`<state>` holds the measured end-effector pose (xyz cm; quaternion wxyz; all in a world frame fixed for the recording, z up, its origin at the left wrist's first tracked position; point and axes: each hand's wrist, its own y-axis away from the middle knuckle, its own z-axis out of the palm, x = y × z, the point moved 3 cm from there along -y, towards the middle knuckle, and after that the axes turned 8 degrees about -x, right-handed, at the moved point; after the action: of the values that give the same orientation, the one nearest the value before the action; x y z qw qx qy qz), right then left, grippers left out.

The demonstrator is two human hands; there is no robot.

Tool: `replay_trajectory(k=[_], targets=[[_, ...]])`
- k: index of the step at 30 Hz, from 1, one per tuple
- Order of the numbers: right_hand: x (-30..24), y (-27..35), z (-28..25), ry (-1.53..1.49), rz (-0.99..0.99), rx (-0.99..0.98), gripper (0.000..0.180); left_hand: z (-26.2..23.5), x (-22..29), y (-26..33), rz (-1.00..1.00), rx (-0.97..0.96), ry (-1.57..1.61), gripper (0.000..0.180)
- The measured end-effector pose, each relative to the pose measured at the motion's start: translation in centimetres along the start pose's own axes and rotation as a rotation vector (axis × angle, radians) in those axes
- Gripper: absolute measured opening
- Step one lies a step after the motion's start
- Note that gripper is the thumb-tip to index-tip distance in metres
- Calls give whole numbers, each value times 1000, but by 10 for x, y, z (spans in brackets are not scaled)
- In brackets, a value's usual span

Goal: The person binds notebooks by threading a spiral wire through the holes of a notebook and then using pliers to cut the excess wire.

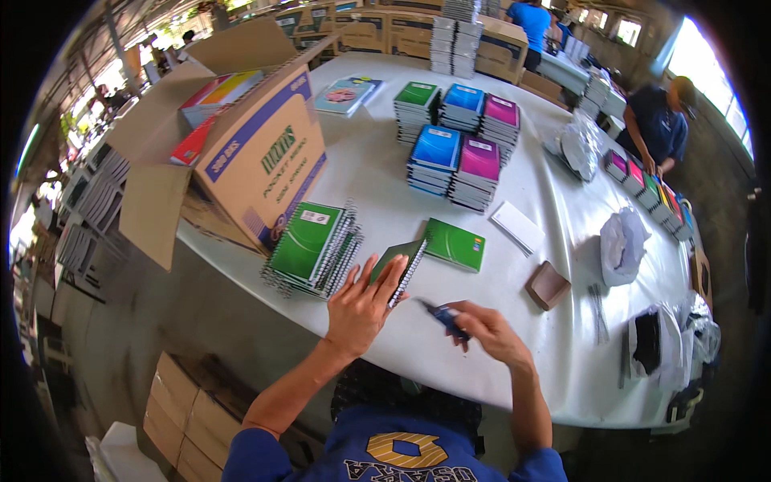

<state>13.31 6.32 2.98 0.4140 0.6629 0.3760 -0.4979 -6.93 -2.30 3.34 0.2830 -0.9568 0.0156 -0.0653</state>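
Slanting notebook (387, 262), long axis forward-right, spiral (409, 271) rightward

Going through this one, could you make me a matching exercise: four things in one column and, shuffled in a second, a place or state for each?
Column one
1. left hand
2. right hand
3. open carton
4. small brown tray

Column two
A. lying near the white pad, on the side closer to the wearer
B. gripping a dark hand tool
C. fingers laid over a tilted green notebook with a spiral edge
D. flaps spread, with red and yellow books showing inside

Right pairs: 1-C, 2-B, 3-D, 4-A.
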Motion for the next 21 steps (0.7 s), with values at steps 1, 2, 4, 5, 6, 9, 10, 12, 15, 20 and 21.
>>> replay_trajectory(k=[1,2,4,5,6,9,10,12,15,20,21], targets=[[7,4,-11,24,16,143,33,-12,-8,-2,-5,9,-30,55],[14,6,-22,48,31,286,31,-27,-22,-5,-18,13,-43,55],[34,9,-43,502,-22,516,28,-51,-53,-12,-12,33,-202,57],[31,8,-44,580,81,559,25,-58,-74,-12,-19,30,-209,57],[39,10,-49,586,78,561,25,-63,-92,-14,-29,-40,-243,61],[57,10,-55,1138,-18,559,28,-69,-125,0,-101,-354,-192,72],[55,1,-54,1139,-17,563,28,-64,-133,6,-152,-597,-90,79],[50,-25,-61,952,-137,623,32,-65,-140,13,-180,-659,22,90],[53,-87,-84,1033,-297,656,32,-72,-134,9,-151,-514,-16,86],[75,-148,-131,1005,216,490,49,-82,-90,9,-42,-178,-46,70],[77,-152,-138,950,263,471,54,-82,-78,14,12,-151,-30,65]])
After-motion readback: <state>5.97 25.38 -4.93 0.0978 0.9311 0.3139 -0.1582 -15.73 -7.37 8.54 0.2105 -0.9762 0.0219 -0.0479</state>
